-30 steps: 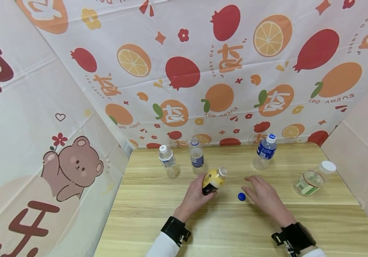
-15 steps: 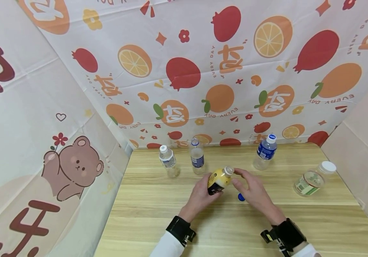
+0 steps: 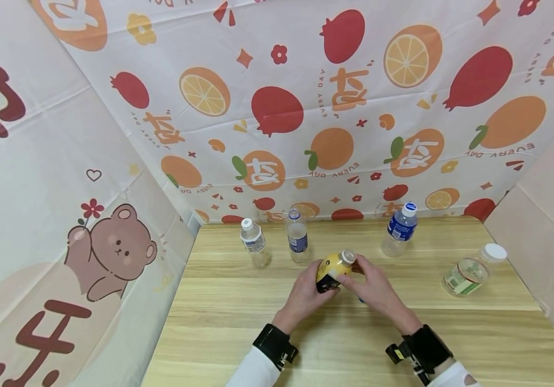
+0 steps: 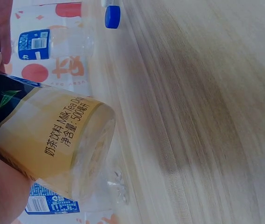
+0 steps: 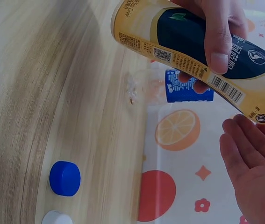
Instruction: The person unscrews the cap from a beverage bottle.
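Observation:
My left hand (image 3: pixel 304 293) grips a yellow and black milk tea bottle (image 3: pixel 331 269), tilted with its pale top toward the right. In the right wrist view the left thumb lies across the bottle's dark label (image 5: pixel 183 39). My right hand (image 3: pixel 378 287) is at the bottle's neck and shoulder. Its fingers (image 5: pixel 249 142) look mostly straight beside the shoulder in the right wrist view; the neck is out of that frame. A blue bottle cap (image 5: pixel 65 178) lies on the table, mostly covered by the right hand in the head view.
Behind the hands stand a clear bottle with a white cap (image 3: pixel 254 243), a clear bottle with a blue neck ring (image 3: pixel 298 236), and a blue-labelled bottle (image 3: pixel 399 230). A white-lidded jar (image 3: pixel 473 270) stands at right. A small white thing (image 5: pixel 57 218) shows near the blue cap.
The left hand has carried the milk tea bottle slightly right. The right hand has moved left from beside the blue cap to the bottle's neck, now partly covering the cap.

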A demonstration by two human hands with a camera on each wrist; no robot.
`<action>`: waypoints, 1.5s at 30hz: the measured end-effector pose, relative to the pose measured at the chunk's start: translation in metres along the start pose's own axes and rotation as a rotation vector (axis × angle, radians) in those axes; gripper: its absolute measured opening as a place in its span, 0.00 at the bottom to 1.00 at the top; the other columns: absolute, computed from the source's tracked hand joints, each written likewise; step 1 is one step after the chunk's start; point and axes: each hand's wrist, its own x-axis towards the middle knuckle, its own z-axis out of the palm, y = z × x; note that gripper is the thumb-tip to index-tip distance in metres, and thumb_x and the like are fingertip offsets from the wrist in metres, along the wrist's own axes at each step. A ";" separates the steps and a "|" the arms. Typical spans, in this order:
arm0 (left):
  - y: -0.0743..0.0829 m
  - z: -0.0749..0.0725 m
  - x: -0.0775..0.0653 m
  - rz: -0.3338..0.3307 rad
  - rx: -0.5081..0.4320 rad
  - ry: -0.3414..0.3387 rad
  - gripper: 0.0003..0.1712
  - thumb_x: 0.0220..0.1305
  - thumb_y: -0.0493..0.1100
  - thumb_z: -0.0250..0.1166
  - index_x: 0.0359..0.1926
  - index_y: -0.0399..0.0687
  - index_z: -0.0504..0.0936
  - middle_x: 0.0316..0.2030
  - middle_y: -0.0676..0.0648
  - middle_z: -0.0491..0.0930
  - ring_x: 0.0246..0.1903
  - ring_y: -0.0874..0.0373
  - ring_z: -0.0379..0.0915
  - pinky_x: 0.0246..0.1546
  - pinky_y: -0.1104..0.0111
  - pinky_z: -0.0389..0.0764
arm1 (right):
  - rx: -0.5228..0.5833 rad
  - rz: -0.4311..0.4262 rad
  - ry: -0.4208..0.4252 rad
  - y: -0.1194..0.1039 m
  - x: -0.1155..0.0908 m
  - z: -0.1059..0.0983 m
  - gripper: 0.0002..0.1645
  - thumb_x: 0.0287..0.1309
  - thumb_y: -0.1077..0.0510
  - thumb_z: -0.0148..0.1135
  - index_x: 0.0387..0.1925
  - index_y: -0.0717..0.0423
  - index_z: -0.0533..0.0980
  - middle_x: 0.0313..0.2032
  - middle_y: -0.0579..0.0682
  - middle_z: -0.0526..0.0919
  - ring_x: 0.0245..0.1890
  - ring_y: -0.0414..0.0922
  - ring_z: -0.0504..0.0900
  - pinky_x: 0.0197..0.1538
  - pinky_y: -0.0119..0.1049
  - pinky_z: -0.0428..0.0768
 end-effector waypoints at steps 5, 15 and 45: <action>0.000 0.000 -0.001 -0.005 0.012 0.011 0.40 0.58 0.48 0.79 0.67 0.42 0.71 0.54 0.44 0.82 0.50 0.57 0.80 0.53 0.64 0.82 | 0.011 -0.016 -0.005 -0.004 0.001 0.002 0.40 0.67 0.41 0.68 0.70 0.59 0.69 0.61 0.61 0.80 0.59 0.60 0.81 0.61 0.59 0.78; -0.001 -0.003 -0.001 -0.042 -0.005 0.027 0.45 0.55 0.48 0.81 0.69 0.45 0.69 0.56 0.44 0.82 0.52 0.55 0.80 0.54 0.61 0.82 | 0.028 -0.022 0.001 -0.008 0.006 0.005 0.41 0.66 0.40 0.68 0.69 0.61 0.69 0.61 0.62 0.80 0.60 0.60 0.80 0.63 0.58 0.78; -0.047 -0.034 -0.035 -0.016 0.159 0.078 0.36 0.59 0.46 0.78 0.65 0.42 0.75 0.60 0.44 0.79 0.60 0.48 0.76 0.61 0.48 0.76 | -0.134 -0.006 0.130 -0.012 0.066 -0.022 0.50 0.65 0.35 0.66 0.75 0.62 0.63 0.67 0.66 0.72 0.65 0.63 0.73 0.64 0.62 0.74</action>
